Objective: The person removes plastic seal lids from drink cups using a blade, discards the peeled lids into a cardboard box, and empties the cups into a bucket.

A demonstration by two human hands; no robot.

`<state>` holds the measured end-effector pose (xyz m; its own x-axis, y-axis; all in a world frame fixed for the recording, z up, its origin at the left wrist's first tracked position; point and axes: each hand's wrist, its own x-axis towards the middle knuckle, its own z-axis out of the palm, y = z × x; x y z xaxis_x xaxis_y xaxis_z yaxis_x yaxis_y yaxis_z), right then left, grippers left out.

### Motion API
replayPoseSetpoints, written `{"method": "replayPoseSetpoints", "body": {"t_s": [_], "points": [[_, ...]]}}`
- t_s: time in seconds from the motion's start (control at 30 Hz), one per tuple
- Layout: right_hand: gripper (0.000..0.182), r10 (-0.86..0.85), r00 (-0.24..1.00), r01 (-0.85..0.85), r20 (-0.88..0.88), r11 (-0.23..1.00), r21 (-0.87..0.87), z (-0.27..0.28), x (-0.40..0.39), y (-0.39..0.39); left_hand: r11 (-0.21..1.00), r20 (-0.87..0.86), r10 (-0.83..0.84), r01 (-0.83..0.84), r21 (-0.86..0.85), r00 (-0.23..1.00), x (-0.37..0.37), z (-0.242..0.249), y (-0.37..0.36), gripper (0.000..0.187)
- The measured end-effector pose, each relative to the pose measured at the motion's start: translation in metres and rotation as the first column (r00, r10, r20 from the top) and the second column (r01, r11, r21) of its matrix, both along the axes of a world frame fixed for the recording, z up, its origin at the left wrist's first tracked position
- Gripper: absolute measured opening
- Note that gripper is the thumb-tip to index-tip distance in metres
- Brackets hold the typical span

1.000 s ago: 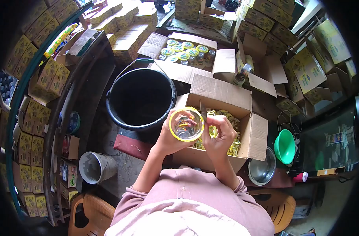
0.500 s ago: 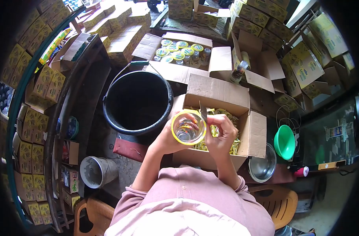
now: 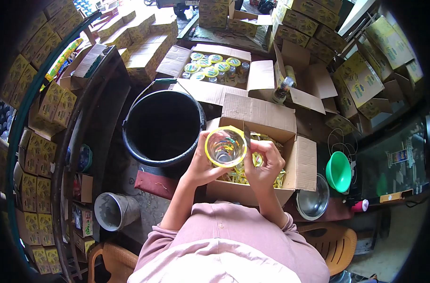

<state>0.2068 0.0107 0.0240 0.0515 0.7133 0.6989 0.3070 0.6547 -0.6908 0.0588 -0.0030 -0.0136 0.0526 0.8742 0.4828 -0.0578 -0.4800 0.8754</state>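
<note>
While the left hand (image 3: pixel 199 162) wraps around one clear cup (image 3: pixel 225 152), its fingers closed on the smooth, round wall, the right hand (image 3: pixel 266 162) pinches one thin, flat blade (image 3: pixel 246 136) right beside the yellow rim; whether blade and rim touch, I can't quite tell. And look at that cup: one ring of yellow, shiny see-through sides, mouth facing the camera, held above the near edge of one open cardboard box (image 3: pixel 257 112) filled with crinkled yellow strips (image 3: pixel 277 179), too tangled to count. Just beyond it, a second open carton (image 3: pixel 223 96) shows about eight round, yellow-edged lids (image 3: pixel 221 67), with clear containers (image 3: pixel 243 70) among them. To its right, a third open carton (image 3: pixel 314 100), brown and plain inside! Over on the left sits one wide black bucket (image 3: pixel 164 162) with one thin curved handle (image 3: pixel 165 81), and below it one smaller, scuffed grey bucket (image 3: pixel 127 210), tilted. On the right we have one smooth green bowl (image 3: pixel 338 172) near one shiny, rounded metal bowl (image 3: pixel 313 203), and down at the bottom, two orange chairs (image 3: pixel 335 245) with slotted backs, one on each side of the person's matte pink top (image 3: pixel 219 217).
</note>
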Motion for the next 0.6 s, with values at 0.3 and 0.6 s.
{"method": "replayPoseSetpoints", "body": {"t_s": [0.3, 0.6], "points": [[0.016, -0.038, 0.996, 0.036, 0.076, 0.999, 0.034, -0.004, 0.001, -0.009, 0.981, -0.055, 0.187, -0.184, 0.065, 0.981, 0.015, 0.001, -0.005, 0.066], [0.015, -0.048, 0.997, 0.047, 0.058, 0.999, 0.011, 0.001, 0.004, -0.006, 0.981, -0.238, 0.186, -0.165, 0.105, 0.953, 0.011, 0.008, -0.008, 0.070]]}}
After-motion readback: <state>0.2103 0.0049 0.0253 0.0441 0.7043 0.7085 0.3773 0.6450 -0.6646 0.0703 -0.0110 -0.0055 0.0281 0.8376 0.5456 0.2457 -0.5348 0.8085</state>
